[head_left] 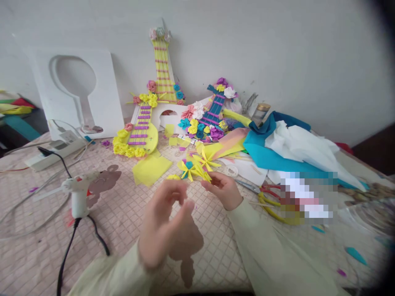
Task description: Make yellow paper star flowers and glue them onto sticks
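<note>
My left hand [165, 224] is raised over the table's front middle, thumb and fingers curved with a gap between them and nothing visible in it. To its right, my right hand [224, 190] pinches the edge of a yellow paper flower [202, 170]. Touching or just beside that flower lies another yellow one with a blue centre [188, 165]. A further yellow star-shaped flower [206, 161] is right behind. A yellow paper square [152, 168] lies to the left of the flowers.
A white glue gun [79, 197] with black cord stands at left, near a power strip [55, 154]. Decorated paper instruments [143, 129] lean at the back. Scissors [248, 186], teal paper [262, 150] and white crumpled paper [304, 142] lie at right.
</note>
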A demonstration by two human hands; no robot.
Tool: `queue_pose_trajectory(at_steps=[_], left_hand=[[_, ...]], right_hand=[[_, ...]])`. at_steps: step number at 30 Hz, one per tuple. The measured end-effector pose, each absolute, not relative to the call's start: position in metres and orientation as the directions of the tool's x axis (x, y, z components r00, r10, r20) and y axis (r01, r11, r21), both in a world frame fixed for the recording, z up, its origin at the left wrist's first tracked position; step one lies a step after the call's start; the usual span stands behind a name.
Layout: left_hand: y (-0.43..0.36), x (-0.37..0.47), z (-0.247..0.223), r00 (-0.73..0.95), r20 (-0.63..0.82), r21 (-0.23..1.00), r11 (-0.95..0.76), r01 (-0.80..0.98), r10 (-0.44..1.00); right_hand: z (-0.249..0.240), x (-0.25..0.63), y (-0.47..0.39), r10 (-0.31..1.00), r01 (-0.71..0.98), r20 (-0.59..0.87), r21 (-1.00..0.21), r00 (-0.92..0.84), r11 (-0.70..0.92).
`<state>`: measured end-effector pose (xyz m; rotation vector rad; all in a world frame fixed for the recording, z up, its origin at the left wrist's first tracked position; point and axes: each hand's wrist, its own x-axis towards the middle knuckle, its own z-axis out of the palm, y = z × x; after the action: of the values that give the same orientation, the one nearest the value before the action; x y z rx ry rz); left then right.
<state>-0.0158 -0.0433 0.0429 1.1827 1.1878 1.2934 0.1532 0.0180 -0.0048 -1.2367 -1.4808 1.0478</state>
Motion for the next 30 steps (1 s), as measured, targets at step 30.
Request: queue_pose_trajectory(at_steps=[30], left_hand=[[0.014,0.005,-0.008,0.309,-0.064,0.975,0.126,-0.185,0.949]], right_hand=[[0.004,0.387,0.036,0.838,0.838,-0.037,-0.023,0.544,-0.545]])
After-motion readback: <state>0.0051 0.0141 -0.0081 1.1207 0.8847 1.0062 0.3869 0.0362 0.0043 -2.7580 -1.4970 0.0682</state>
